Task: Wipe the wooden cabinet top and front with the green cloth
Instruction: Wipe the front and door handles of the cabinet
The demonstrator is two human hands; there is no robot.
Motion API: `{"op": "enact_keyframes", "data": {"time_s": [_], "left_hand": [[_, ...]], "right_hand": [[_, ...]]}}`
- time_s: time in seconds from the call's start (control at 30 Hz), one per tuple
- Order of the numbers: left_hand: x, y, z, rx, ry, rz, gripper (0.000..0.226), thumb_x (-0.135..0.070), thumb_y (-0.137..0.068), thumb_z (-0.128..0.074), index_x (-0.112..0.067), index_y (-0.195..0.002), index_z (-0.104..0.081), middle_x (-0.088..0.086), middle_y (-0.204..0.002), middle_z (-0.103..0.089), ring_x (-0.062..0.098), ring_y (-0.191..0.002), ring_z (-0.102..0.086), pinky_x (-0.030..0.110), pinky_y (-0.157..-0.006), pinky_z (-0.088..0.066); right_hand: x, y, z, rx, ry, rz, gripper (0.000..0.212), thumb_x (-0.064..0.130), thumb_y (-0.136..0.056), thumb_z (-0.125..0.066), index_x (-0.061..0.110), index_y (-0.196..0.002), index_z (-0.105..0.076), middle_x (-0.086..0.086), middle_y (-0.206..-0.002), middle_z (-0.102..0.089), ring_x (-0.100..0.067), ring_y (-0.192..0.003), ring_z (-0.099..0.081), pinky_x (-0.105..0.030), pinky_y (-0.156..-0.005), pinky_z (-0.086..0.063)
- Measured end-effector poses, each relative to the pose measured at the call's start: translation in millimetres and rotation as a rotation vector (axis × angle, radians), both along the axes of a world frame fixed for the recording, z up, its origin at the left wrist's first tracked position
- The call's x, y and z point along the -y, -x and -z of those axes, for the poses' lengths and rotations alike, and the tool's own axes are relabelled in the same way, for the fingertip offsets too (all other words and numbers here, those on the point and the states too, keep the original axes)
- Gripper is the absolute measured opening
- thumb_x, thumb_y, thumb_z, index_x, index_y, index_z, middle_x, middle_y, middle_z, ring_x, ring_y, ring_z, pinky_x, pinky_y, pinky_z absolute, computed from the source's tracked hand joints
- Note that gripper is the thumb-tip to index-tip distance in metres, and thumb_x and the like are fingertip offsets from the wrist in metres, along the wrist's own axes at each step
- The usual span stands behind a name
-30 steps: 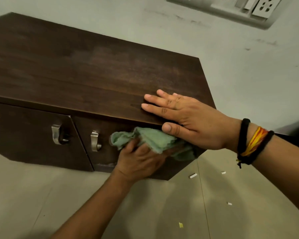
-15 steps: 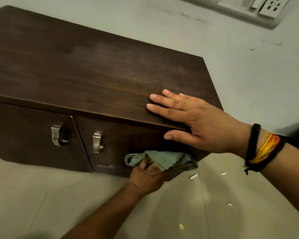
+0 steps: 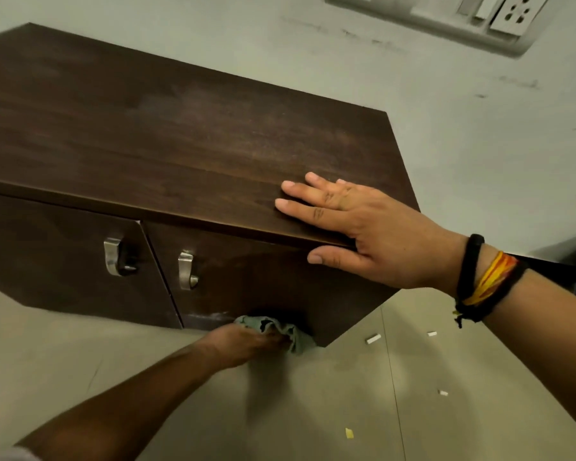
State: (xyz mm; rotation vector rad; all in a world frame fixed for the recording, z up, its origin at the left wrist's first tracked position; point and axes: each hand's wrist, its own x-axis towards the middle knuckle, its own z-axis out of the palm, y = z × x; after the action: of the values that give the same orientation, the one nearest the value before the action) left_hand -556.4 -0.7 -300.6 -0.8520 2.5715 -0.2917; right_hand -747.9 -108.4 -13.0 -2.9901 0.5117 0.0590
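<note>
A dark brown wooden cabinet stands against the wall, with two doors that each carry a metal handle. My left hand grips the crumpled green cloth and presses it against the bottom edge of the right door, close to the floor. My right hand lies flat on the cabinet top near its right front corner, fingers spread, with the thumb hooked over the front edge. It holds nothing.
The two metal handles stick out from the doors left of the cloth. Small white and yellow scraps lie on the tiled floor to the right. A switch and socket panel is mounted on the wall above.
My left hand has dragged the cloth down the right door, from just under the top edge to the bottom edge. My right hand has stayed flat on the top.
</note>
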Motion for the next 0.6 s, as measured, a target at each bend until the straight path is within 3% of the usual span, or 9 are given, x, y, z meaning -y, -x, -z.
{"op": "enact_keyframes", "data": {"time_s": [0.13,0.2,0.27,0.33,0.4,0.47,0.53,0.57,0.6], "left_hand": [[-8.7,-39.0,18.3,0.285,0.295,0.338,0.082,-0.006,-0.090,-0.063,-0.004,-0.156,-0.014,0.015,-0.165,-0.007,0.026,-0.153,-0.012,0.035,-0.121,-0.012],[-9.1,-21.6,19.9,0.273,0.187,0.148,0.082,-0.010,-0.089,-0.067,-0.011,-0.157,-0.022,0.009,-0.165,-0.010,0.018,-0.151,-0.020,0.030,-0.119,-0.018],[10.4,21.3,5.8,0.067,0.114,0.045,0.070,-0.017,-0.092,-0.066,-0.023,-0.154,-0.035,-0.003,-0.163,-0.025,0.010,-0.143,-0.038,0.025,-0.113,-0.032],[16.0,67.3,1.7,0.058,-0.001,0.208,0.063,-0.021,-0.104,-0.043,-0.015,-0.157,-0.011,0.008,-0.168,-0.006,0.024,-0.153,-0.013,0.039,-0.122,-0.015],[21.1,77.9,-27.8,0.128,0.117,0.326,0.064,-0.028,-0.103,-0.036,0.000,-0.154,-0.008,0.024,-0.165,0.001,0.041,-0.152,0.003,0.051,-0.123,0.001],[19.7,57.9,-28.2,0.066,0.250,0.106,0.064,-0.029,-0.098,-0.045,-0.010,-0.155,-0.025,0.010,-0.165,-0.021,0.031,-0.151,-0.021,0.048,-0.121,-0.020],[10.5,29.0,-4.6,-0.277,0.189,-0.130,0.066,-0.031,-0.083,-0.065,-0.037,-0.146,-0.046,-0.017,-0.143,-0.055,0.008,-0.123,-0.059,0.029,-0.088,-0.055],[0.5,15.7,2.8,-0.397,0.056,-0.270,0.069,-0.032,-0.071,-0.079,-0.040,-0.136,-0.057,-0.018,-0.129,-0.066,0.006,-0.107,-0.067,0.026,-0.080,-0.056],[-11.3,5.8,20.6,-0.477,0.099,-0.324,0.072,-0.033,-0.058,-0.088,-0.037,-0.127,-0.066,-0.014,-0.119,-0.071,0.009,-0.102,-0.070,0.027,-0.089,-0.052]], "right_hand": [[0.1,-0.2,0.7,0.002,-0.002,-0.005,0.064,0.060,-0.100,-0.035,0.041,-0.157,-0.016,0.017,-0.166,-0.010,-0.008,-0.154,-0.003,-0.043,-0.125,-0.014],[-0.1,-2.5,0.5,-0.002,0.001,-0.001,0.065,0.061,-0.099,-0.035,0.041,-0.157,-0.016,0.017,-0.166,-0.011,-0.008,-0.154,-0.004,-0.044,-0.125,-0.016],[-3.1,-4.8,0.8,-0.012,0.021,0.012,0.066,0.063,-0.099,-0.034,0.041,-0.158,-0.014,0.016,-0.167,-0.010,-0.009,-0.154,-0.004,-0.044,-0.125,-0.017],[-7.0,-8.6,0.8,-0.015,0.053,0.025,0.068,0.064,-0.098,-0.032,0.041,-0.158,-0.011,0.015,-0.167,-0.008,-0.011,-0.154,-0.003,-0.044,-0.125,-0.016],[-10.6,-14.7,1.0,-0.029,0.073,0.031,0.069,0.064,-0.098,-0.030,0.041,-0.158,-0.007,0.014,-0.168,-0.006,-0.013,-0.155,-0.002,-0.044,-0.125,-0.015],[-11.6,-20.4,-0.4,-0.051,0.060,0.028,0.069,0.064,-0.097,-0.029,0.042,-0.158,-0.004,0.014,-0.168,-0.001,-0.014,-0.155,0.002,-0.045,-0.125,-0.012],[-10.8,-24.6,-1.1,-0.073,0.036,0.014,0.070,0.064,-0.097,-0.031,0.045,-0.157,0.000,0.016,-0.167,0.003,-0.013,-0.154,0.006,-0.045,-0.126,-0.009],[-9.1,-26.7,-1.0,-0.081,0.033,0.005,0.070,0.065,-0.097,-0.031,0.047,-0.156,0.002,0.017,-0.167,0.005,-0.012,-0.154,0.008,-0.045,-0.126,-0.007],[-7.2,-27.6,-1.9,-0.088,0.034,-0.004,0.070,0.066,-0.097,-0.031,0.048,-0.156,0.003,0.018,-0.166,0.007,-0.011,-0.154,0.009,-0.045,-0.126,-0.006]]}}
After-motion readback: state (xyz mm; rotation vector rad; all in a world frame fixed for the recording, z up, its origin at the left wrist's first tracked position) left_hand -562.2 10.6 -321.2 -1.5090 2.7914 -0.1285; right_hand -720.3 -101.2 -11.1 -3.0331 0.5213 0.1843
